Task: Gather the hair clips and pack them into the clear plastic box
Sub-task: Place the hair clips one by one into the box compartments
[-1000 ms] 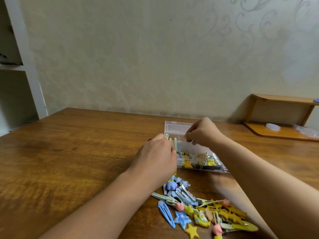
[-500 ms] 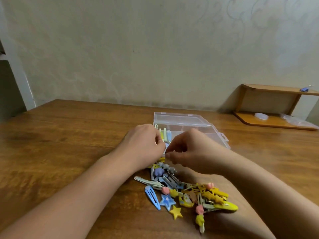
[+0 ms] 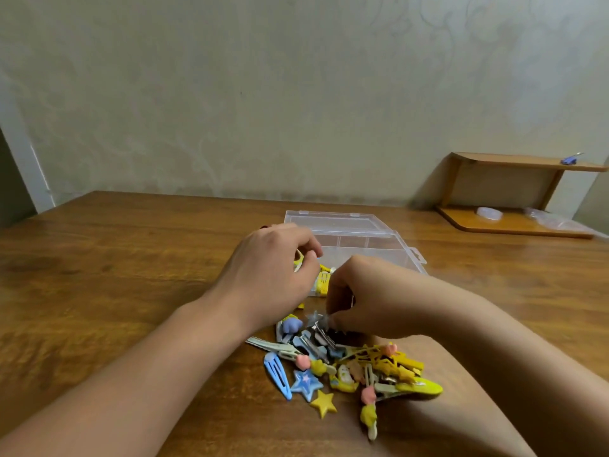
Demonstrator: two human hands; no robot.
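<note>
A clear plastic box [image 3: 362,237] stands open on the wooden table, lid back, with a few yellow clips [image 3: 323,281] in its near compartment. In front of it lies a pile of hair clips [image 3: 342,361] in blue, yellow, pink and grey, some star-shaped. My left hand [image 3: 270,275] hovers at the box's near left corner with curled fingers round a pale yellow clip [image 3: 298,261]. My right hand [image 3: 369,295] reaches down onto the pile's far edge, fingertips pinching a grey star clip [image 3: 314,317]. The box's near wall is hidden behind both hands.
The brown wooden table [image 3: 115,291] runs to a pale wall. A small wooden shelf unit [image 3: 514,199] stands at the back right with a clear lid and plastic wrap on it. A white door frame [image 3: 23,166] is at the far left.
My right hand came back from over the box down to the pile and took hold of a grey clip. The left hand stayed at the box's corner. The view shifted left.
</note>
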